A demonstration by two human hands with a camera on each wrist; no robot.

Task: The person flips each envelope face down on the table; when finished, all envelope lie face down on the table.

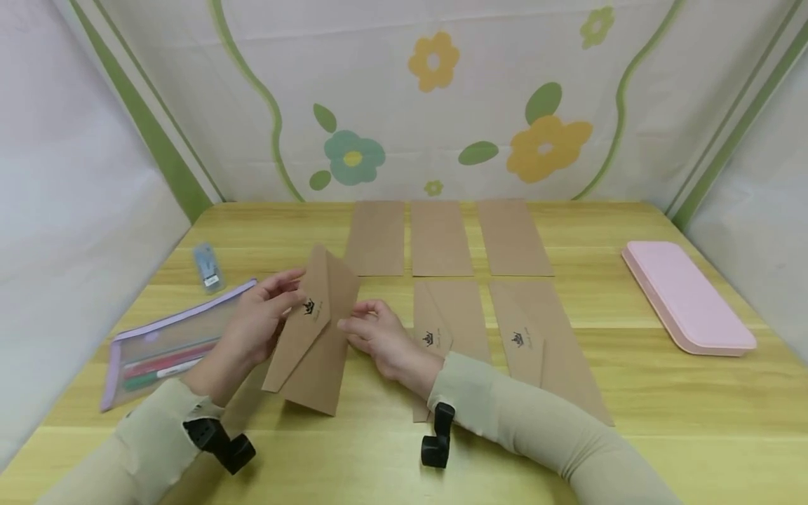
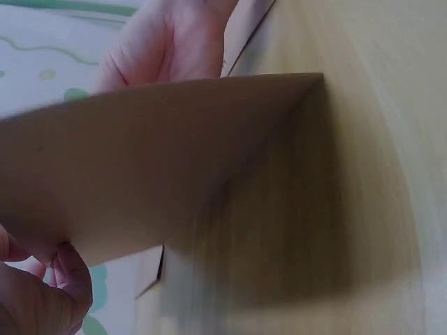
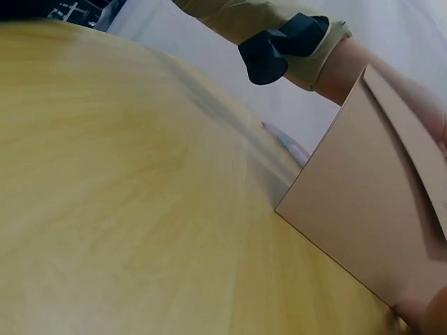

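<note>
A brown kraft-paper envelope (image 1: 334, 351) with a crown print on its pointed flap is held tilted up between both hands. My left hand (image 1: 255, 322) pinches its left edge, thumb on the printed side. The opposite edge is pinched by my right hand (image 1: 388, 344), low over the table. In the left wrist view the envelope's plain back (image 2: 140, 153) fills much of the picture. From the right wrist the flap (image 3: 405, 132) appears lifted a little off the body. Two more printed envelopes (image 1: 457, 301) lie to the right, one partly covered by the right forearm.
Three plain brown envelopes (image 1: 440, 238) lie in a row at the back of the wooden table (image 1: 366, 463). A pink case (image 1: 688, 298) rests at the right. On the left are a clear zip pouch (image 1: 170, 337) holding pens and a small blue container (image 1: 208, 266).
</note>
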